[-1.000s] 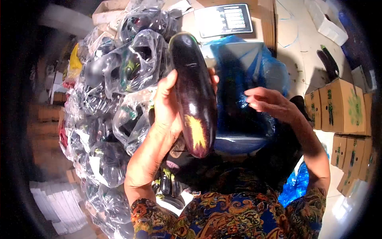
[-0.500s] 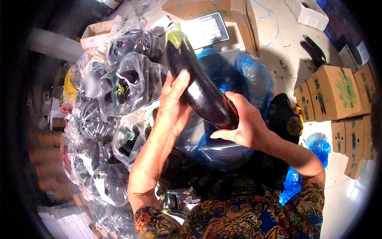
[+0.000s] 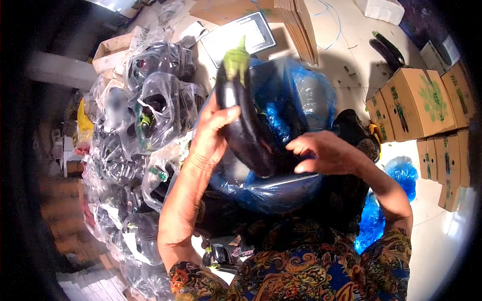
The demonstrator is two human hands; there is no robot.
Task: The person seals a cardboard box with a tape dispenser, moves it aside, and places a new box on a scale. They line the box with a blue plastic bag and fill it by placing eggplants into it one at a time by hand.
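Observation:
A large dark purple eggplant (image 3: 247,131) with a green cap stands nearly upright over a blue plastic bag (image 3: 319,98). My left hand (image 3: 212,134) is wrapped round its left side, thumb across the front. To the right of the eggplant's lower end, my right hand (image 3: 329,154) is off it, thumb and bent fingers apart with nothing between them. The bag spreads open beneath both hands, and its contents are mostly hidden by the eggplant and shadow.
Clear bags of eggplants (image 3: 163,108) are heaped on the left. Behind the blue bag lie a flat white-faced panel (image 3: 256,32) and folded cardboard (image 3: 296,30). Cardboard boxes (image 3: 419,103) stand at right, with loose eggplants (image 3: 387,52) behind them. Blue plastic (image 3: 370,226) lies by my right elbow.
My right hand has let go of the eggplant's lower end and moved right. The eggplant, still in my left hand, has turned more upright.

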